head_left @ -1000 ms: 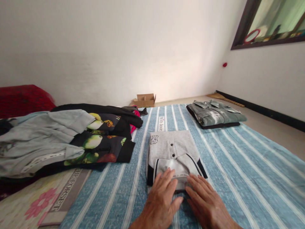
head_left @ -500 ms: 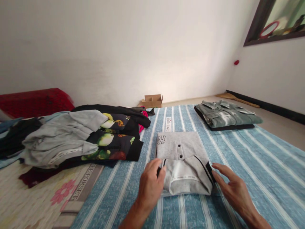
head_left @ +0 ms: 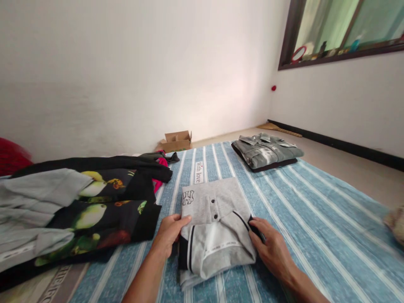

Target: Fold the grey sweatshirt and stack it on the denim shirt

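A folded grey polo shirt (head_left: 214,219) with a black-edged collar lies on the blue striped sheet (head_left: 309,210) in front of me. My left hand (head_left: 168,235) grips its left edge, thumb on top and fingers tucked under. My right hand (head_left: 271,246) grips its right edge near the collar in the same way. The near end of the shirt looks slightly raised off the sheet.
A heap of unfolded clothes (head_left: 78,202), grey and black with fruit prints, lies to the left. A folded grey-green shirt (head_left: 267,151) sits at the sheet's far right. A small cardboard box (head_left: 176,141) stands by the wall. A window sill (head_left: 341,54) carries small items.
My hands went from resting flat on the shirt's near end to its two sides, and now both close on its edges. The view has swung right.
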`<state>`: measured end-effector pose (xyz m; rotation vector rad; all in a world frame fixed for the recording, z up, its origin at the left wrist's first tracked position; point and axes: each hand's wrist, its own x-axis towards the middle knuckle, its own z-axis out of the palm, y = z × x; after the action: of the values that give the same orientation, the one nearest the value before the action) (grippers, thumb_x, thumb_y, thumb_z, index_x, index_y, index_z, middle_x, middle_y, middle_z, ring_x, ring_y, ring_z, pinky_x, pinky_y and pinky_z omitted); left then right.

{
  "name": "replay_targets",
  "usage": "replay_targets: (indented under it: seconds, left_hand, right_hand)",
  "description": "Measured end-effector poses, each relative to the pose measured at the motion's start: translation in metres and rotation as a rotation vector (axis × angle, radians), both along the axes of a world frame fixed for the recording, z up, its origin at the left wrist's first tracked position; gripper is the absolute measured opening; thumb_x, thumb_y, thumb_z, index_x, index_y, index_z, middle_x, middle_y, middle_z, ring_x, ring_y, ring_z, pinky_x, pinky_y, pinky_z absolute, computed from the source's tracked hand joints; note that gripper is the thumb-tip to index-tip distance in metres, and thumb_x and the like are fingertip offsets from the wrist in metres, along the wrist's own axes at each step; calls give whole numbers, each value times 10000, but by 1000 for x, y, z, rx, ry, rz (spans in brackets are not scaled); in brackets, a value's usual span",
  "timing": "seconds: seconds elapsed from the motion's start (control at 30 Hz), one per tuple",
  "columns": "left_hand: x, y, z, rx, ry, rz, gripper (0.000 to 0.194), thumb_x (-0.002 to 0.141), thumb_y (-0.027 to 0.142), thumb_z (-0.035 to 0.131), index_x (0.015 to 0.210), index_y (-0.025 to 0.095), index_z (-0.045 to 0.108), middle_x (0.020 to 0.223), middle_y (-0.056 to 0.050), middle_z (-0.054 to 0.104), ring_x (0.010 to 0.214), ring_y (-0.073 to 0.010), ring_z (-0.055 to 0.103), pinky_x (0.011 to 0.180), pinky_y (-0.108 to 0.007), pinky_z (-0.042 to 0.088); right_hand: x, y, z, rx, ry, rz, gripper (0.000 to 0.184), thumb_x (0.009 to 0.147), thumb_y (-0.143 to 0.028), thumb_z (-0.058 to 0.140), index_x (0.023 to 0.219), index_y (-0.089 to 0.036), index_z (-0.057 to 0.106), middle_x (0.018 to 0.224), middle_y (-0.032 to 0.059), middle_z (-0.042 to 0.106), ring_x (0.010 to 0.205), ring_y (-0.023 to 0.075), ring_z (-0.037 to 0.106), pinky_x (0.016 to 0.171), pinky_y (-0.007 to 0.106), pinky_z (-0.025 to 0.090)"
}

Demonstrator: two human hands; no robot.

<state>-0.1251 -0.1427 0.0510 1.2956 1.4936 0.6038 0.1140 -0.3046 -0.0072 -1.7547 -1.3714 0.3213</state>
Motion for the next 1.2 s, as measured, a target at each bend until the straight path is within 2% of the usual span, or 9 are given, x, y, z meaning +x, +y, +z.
replay_targets:
  seconds: [0.17, 0.3, 0.4, 0.57, 0.73, 0.83, 0.97, 1.07, 1.2]
  left_hand:
    - [-3, 7, -3, -12, -123, 59, 313, 479, 362, 736, 692, 154, 641, 601, -35, 674, 570, -202, 627, 522, -262, 434]
    - [-1, 4, -2, 32, -72, 79, 296, 483, 364, 720, 686, 162, 647, 640, -45, 696, 605, -217, 638, 553, -277, 447]
    - [-2, 4, -3, 86, -9, 59, 277, 494, 398, 700, 634, 175, 613, 575, -13, 655, 582, -208, 619, 539, -267, 430]
    - [-6, 12, -16, 231, 223, 5, 331, 545, 466, 665, 513, 202, 468, 430, 55, 483, 486, -155, 519, 462, -223, 313]
    - [-6, 14, -23, 363, 551, -87, 286, 678, 392, 593, 537, 213, 419, 459, 54, 465, 498, -146, 496, 478, -230, 266]
    - [-3, 8, -16, 379, 730, -132, 226, 747, 379, 555, 620, 213, 467, 564, 18, 558, 592, -179, 561, 513, -244, 288]
    - [2, -4, -4, 348, 876, -147, 256, 812, 394, 538, 950, 178, 548, 842, -78, 677, 809, -243, 640, 621, -274, 372]
    - [1, -12, -4, 378, 895, -139, 396, 847, 383, 524, 1152, 132, 498, 1049, -146, 660, 978, -256, 623, 755, -292, 408]
    - [-1, -17, -8, 431, 903, -163, 394, 875, 385, 497, 1156, 110, 516, 1167, -173, 613, 1068, -243, 589, 840, -284, 396]
  right_hand:
    - [-3, 0, -1, 27, -75, -14, 284, 882, -291, 472, 1084, -192, 644, 1193, 113, 617, 1088, 228, 599, 944, 369, 492]
    - [-5, 0, -4, 63, -142, -17, 287, 893, -279, 459, 1096, -188, 641, 1190, 114, 621, 1086, 228, 601, 933, 367, 503]
    - [-5, -1, -6, 77, -179, -18, 286, 898, -270, 453, 1096, -184, 641, 1187, 115, 623, 1080, 225, 604, 922, 360, 512]
    - [-4, -4, -10, 80, -225, -38, 288, 892, -271, 462, 1100, -186, 642, 1189, 117, 626, 1092, 237, 602, 921, 369, 518]
    - [-2, -5, -4, 126, -318, -44, 303, 890, -266, 454, 1119, -185, 635, 1219, 119, 615, 1127, 255, 582, 950, 416, 501]
    - [-2, -2, 8, 183, -392, 20, 310, 902, -270, 453, 1147, -189, 624, 1265, 109, 592, 1184, 250, 542, 986, 424, 472]
    - [-6, 5, 16, 131, -503, 146, 343, 913, -306, 469, 1213, -198, 594, 1332, 92, 544, 1258, 263, 471, 1021, 462, 431]
    - [-10, 9, 7, 39, -576, 190, 380, 907, -334, 483, 1248, -194, 573, 1338, 98, 536, 1255, 295, 471, 986, 516, 445]
    - [-11, 10, -9, 13, -593, 191, 405, 902, -357, 496, 1257, -175, 569, 1355, 119, 515, 1256, 300, 468, 968, 504, 460]
